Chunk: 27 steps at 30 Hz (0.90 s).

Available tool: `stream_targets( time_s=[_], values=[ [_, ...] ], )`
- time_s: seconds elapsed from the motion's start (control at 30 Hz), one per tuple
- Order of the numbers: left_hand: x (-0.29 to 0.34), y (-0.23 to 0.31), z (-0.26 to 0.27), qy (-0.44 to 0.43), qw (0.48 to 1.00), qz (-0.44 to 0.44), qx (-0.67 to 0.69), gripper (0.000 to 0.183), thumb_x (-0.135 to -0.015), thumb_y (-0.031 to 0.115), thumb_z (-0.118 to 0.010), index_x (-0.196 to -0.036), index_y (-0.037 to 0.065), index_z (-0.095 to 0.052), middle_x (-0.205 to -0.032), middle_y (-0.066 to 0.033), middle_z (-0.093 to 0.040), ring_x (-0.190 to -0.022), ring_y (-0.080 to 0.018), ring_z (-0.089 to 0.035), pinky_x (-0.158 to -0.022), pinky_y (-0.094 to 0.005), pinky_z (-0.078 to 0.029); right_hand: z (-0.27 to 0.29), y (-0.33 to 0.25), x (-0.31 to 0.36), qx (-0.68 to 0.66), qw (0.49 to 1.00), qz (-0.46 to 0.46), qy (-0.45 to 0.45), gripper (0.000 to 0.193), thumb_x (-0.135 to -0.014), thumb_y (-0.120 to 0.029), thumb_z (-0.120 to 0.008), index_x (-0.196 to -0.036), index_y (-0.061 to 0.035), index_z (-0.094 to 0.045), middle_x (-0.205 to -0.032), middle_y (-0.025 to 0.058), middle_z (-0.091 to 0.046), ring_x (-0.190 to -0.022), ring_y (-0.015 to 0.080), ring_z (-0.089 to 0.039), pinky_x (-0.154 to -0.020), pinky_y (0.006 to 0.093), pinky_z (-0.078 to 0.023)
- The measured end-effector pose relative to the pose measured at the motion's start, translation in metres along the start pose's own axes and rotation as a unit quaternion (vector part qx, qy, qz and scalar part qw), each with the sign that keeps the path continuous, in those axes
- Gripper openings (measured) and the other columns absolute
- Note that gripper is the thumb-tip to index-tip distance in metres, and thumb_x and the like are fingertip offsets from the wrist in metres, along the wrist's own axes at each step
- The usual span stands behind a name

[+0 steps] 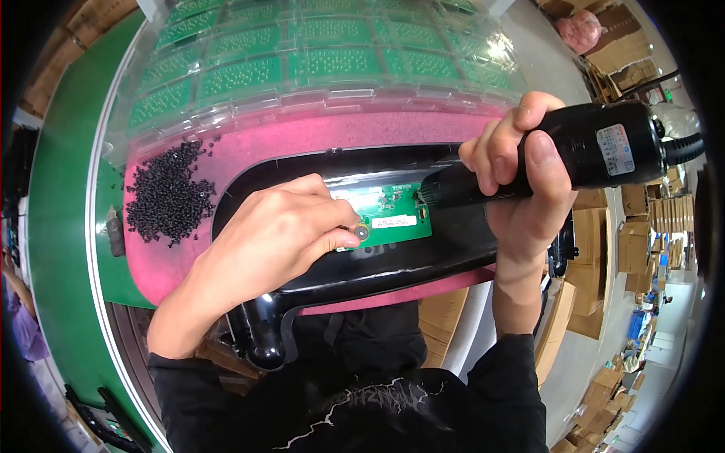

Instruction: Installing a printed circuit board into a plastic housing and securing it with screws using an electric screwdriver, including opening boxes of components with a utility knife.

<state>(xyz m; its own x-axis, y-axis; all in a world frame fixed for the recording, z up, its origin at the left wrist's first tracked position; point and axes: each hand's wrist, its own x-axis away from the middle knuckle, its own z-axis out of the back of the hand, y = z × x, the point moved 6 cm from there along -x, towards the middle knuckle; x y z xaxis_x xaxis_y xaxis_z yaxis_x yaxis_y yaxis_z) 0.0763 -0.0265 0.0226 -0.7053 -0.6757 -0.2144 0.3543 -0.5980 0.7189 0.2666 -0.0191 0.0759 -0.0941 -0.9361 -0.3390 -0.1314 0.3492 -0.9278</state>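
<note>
Fingers of our right hand (525, 170) wrap a black corded tool (585, 147), tip at the green circuit board (399, 211) in the black shell (415, 260); fingertips of our left hand (276, 230) pinch the board's left end.

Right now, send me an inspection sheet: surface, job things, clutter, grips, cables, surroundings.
Surface: pink mat; green surface shows at its left.
Job things: green circuit board in black shell; black corded tool, tip over board's right part.
Clutter: heap of small black parts on mat's left; clear tray of green boards beyond.
Left grip: fingertips on board's left end; firmness unclear.
Right grip: wrapped round tool.
Cables: black cord at tool's rear.
Surroundings: cardboard boxes right; another person's purple garment far left.
</note>
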Motion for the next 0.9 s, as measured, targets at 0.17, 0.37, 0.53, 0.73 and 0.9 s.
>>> stream_targets(
  time_s=[0.17, 0.37, 0.53, 0.73, 0.9],
  values=[
    [0.001, -0.005, -0.002, -0.035, 0.997, 0.069, -0.028, 0.016, -0.081, 0.017, -0.07, -0.085, 0.003, -0.067, -0.089, -0.0067, -0.072, -0.073, -0.0271, -0.067, -0.064, -0.0339, -0.053, -0.006, 0.004, -0.007, 0.009, 0.997, -0.026, -0.074, 0.024, -0.086, -0.025, -0.056, -0.097, -0.0061, -0.047, -0.062, -0.0005, -0.043, -0.051, 0.0095, -0.04, -0.055, 0.0271, -0.035],
    [0.003, -0.005, 0.0, -0.053, 0.993, 0.092, -0.055, 0.014, -0.082, 0.018, -0.07, -0.085, 0.004, -0.067, -0.091, -0.0054, -0.072, -0.07, -0.0267, -0.068, -0.06, -0.0332, -0.053, -0.016, 0.008, -0.008, 0.028, 0.992, -0.01, -0.122, 0.029, -0.086, -0.027, -0.058, -0.102, -0.0046, -0.048, -0.06, 0.0002, -0.045, -0.048, 0.0099, -0.04, -0.051, 0.0254, -0.036],
    [0.0, -0.006, 0.0, -0.038, 0.996, 0.074, -0.023, 0.016, -0.083, 0.019, -0.07, -0.086, 0.003, -0.068, -0.089, -0.0081, -0.072, -0.074, -0.027, -0.069, -0.063, -0.0329, -0.054, -0.01, -0.006, 0.004, -0.069, 0.994, 0.029, -0.079, 0.028, -0.088, -0.029, -0.056, -0.102, -0.0058, -0.047, -0.065, -0.0007, -0.047, -0.054, 0.01, -0.044, -0.058, 0.0273, -0.036],
    [-0.002, -0.003, 0.012, 0.054, 0.978, -0.015, 0.201, 0.017, -0.067, 0.002, -0.08, -0.083, -0.001, -0.072, -0.089, -0.0142, -0.072, -0.086, -0.024, -0.071, -0.075, -0.0329, -0.059, -0.024, -0.05, 0.023, -0.3, 0.939, 0.135, -0.099, 0.028, -0.085, -0.024, -0.062, -0.097, -0.008, -0.044, -0.065, -0.0021, -0.051, -0.052, 0.0086, -0.051, -0.059, 0.0257, -0.04],
    [-0.002, -0.002, 0.014, 0.059, 0.965, -0.018, 0.254, 0.016, -0.068, 0.0, -0.08, -0.082, -0.003, -0.072, -0.086, -0.0154, -0.072, -0.085, -0.0248, -0.072, -0.076, -0.0339, -0.059, -0.035, -0.056, 0.029, -0.306, 0.935, 0.151, -0.1, 0.03, -0.083, -0.023, -0.065, -0.098, -0.0083, -0.043, -0.065, -0.0021, -0.052, -0.051, 0.009, -0.05, -0.058, 0.0247, -0.041]
  ],
)
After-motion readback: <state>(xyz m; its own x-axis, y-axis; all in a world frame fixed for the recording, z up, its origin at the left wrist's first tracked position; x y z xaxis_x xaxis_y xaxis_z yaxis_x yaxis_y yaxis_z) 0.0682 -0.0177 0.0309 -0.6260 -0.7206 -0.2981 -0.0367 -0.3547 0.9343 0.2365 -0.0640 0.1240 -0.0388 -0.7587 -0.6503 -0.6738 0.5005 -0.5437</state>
